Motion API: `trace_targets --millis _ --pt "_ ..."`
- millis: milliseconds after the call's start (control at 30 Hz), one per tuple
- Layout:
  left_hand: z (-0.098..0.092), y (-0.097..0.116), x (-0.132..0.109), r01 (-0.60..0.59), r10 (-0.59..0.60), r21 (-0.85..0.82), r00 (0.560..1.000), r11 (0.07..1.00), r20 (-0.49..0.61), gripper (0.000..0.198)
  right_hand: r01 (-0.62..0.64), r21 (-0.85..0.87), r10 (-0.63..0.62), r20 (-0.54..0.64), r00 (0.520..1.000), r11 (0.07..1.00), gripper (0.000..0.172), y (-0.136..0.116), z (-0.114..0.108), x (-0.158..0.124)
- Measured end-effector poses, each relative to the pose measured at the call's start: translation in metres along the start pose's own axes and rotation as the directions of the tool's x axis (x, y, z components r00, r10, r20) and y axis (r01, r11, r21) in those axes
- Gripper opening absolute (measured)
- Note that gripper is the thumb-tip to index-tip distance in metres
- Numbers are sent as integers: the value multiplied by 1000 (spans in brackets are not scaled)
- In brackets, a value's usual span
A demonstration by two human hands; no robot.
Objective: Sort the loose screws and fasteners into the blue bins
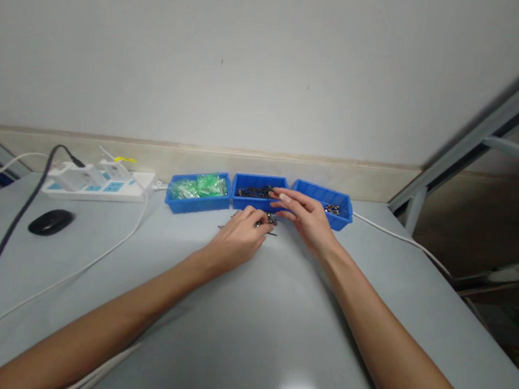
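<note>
My left hand (242, 235) is low over the table, its fingers curled around a small dark metal part (259, 223). A loose pile of similar small metal parts (271, 220) lies under and beside those fingertips, partly hidden. My right hand (306, 215) reaches in from the right over the front of the middle blue bin (258, 205). Its fingertips close on a small dark piece at the bin's right side; its exact shape is too small to tell. Dark metal pieces (253, 192) fill the bottom of that bin.
The left blue bin (198, 205) holds clear and green plastic packets (209, 184). In the right blue bin (340, 197) are a few shiny metal pieces (332, 209). A white power strip (134, 190), a black mouse (51, 222) and cables lie left. A wall (273, 66) rises behind.
</note>
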State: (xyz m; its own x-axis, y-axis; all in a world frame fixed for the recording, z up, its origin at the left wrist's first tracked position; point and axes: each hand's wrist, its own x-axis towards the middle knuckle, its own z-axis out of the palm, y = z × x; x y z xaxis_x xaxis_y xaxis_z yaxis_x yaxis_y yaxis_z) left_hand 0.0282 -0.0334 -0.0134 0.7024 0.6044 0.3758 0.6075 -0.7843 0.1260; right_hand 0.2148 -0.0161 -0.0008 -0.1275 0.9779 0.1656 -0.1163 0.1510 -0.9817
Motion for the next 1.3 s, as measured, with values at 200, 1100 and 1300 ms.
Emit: trace_targets --millis 200,1100,1300 --pt "12 0 2 -33 28 200 999 979 31 21 1 37 0 -39 999 999 46 2 5 -7" --pt "-12 -4 5 209 -357 -645 928 735 -106 5 -113 -44 120 219 968 993 33 8 -11 -20" --pt "-23 -3 5 214 -295 -654 956 726 -14 4 -135 -35 139 230 963 990 29 3 -8 -22"
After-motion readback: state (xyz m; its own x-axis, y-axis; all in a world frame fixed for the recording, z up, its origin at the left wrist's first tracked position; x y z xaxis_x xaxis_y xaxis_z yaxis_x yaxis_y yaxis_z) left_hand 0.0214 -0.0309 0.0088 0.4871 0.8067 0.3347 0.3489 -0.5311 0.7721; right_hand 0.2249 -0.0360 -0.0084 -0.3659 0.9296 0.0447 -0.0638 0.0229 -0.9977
